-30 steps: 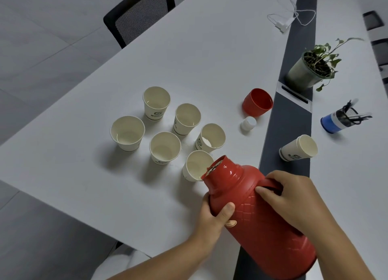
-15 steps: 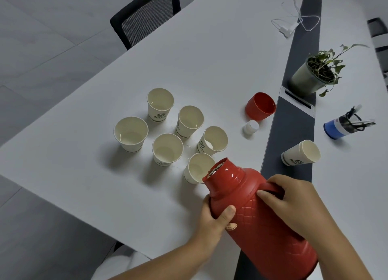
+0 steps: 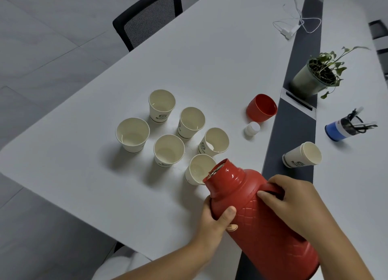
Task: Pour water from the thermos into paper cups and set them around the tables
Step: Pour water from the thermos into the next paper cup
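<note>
At five o'clock in the view, the red thermos (image 3: 262,221) is tilting over the nearest paper cup (image 3: 198,169), the right hand (image 3: 294,204) curling round its handle and the left hand (image 3: 216,219) cradling its glossy, quilted plastic neck. It is probably weighing heavy and slick, so handle plus neck is suiting it. The thin cups are looking light and tippable; whether water is flowing is unclear.
</note>
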`<state>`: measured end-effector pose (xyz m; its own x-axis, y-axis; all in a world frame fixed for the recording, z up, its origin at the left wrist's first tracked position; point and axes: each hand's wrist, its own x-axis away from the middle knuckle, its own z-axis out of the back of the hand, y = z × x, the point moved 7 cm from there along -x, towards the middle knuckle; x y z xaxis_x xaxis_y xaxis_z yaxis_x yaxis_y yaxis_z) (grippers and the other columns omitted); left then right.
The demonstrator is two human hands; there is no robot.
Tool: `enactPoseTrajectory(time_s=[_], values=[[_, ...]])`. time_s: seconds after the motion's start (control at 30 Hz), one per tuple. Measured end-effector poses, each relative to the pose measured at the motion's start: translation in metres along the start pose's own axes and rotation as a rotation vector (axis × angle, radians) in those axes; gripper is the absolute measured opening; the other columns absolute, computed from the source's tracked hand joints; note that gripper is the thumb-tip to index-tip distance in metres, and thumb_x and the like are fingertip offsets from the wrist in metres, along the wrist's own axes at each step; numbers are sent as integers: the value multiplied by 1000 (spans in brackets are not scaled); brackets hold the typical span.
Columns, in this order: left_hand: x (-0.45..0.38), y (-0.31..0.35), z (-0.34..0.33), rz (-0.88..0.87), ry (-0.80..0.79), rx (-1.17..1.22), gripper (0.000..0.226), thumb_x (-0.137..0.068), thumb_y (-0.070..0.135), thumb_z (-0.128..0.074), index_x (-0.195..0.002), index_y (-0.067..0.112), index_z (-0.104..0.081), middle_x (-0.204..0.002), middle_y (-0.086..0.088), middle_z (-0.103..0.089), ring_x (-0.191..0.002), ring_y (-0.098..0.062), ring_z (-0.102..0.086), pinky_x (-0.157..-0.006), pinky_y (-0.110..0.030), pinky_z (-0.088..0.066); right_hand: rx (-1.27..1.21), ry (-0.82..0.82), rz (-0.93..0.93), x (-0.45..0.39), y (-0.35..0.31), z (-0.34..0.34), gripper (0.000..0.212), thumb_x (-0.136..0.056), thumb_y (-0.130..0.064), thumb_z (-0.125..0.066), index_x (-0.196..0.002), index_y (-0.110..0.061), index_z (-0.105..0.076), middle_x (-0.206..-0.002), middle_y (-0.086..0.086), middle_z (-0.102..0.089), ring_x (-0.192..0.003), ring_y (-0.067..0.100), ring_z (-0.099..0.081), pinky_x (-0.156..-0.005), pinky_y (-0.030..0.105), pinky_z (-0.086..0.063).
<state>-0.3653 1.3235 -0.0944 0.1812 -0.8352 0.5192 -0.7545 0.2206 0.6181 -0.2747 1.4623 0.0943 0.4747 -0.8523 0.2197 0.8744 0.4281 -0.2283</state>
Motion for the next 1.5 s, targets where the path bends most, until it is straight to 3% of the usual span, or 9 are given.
enactPoseTrajectory(time_s=[0.3,0.47,0.7,1.0,1.2,1.33,1.5], values=[[1,0,2,7,18,-39,75,-84,44,-89,-144,20,-52,-133,-10,-71,-111,-34,-77,-91,-53,-66,8,7,18,0,-4,0,14,-92,-42,-83,-95,-45,-70,-78,-25,-69,-73,2,-66,-68,29,-55],[2,4,4,1,33,-97,82,-80,51,-89,-146,20,-51,-132,-6,-73,-117,-26,-75,-95,-46,-65,-5,6,28,0,-6,-2,13,-93,-41,-82,-96,-45,-70,-81,-26,-69,-75,2,-67,-69,28,-55],[8,14,1,-13,3,-130,84,-81,40,-92,-148,21,-45,-136,-11,-67,-116,-32,-76,-87,-56,-67,-29,43,70,9,0,-2,22,-90,-36,-86,-88,-45,-66,-72,-26,-66,-67,0,-64,-63,30,-52],[19,39,-2,-114,-42,-268,98,-73,21,-101,-151,31,-43,-142,-5,-62,-117,-27,-76,-80,-53,-69,-282,125,-7,33,27,-7,35,-87,-17,-91,-84,-46,-70,-80,-24,-72,-74,-1,-69,-66,30,-57],[21,78,-15,-341,-37,-568,116,-62,24,-105,-157,39,-41,-141,22,-66,-131,2,-63,-111,-25,-53,-439,214,-17,48,42,-8,62,-80,17,-80,-87,-43,-71,-75,-17,-73,-65,7,-70,-57,28,-57],[13,97,-30,-413,-115,-687,122,-60,33,-107,-160,42,-38,-146,29,-61,-137,6,-57,-115,-25,-48,-434,267,-122,44,55,-17,59,-71,16,-77,-74,-40,-59,-58,-15,-64,-49,6,-62,-49,28,-50],[-9,114,-47,-442,-171,-783,124,-61,43,-105,-161,50,-32,-151,31,-55,-140,8,-52,-119,-32,-46,-438,384,-242,32,65,-15,49,-66,7,-79,-66,-32,-51,-50,-11,-58,-44,7,-57,-46,30,-46]])
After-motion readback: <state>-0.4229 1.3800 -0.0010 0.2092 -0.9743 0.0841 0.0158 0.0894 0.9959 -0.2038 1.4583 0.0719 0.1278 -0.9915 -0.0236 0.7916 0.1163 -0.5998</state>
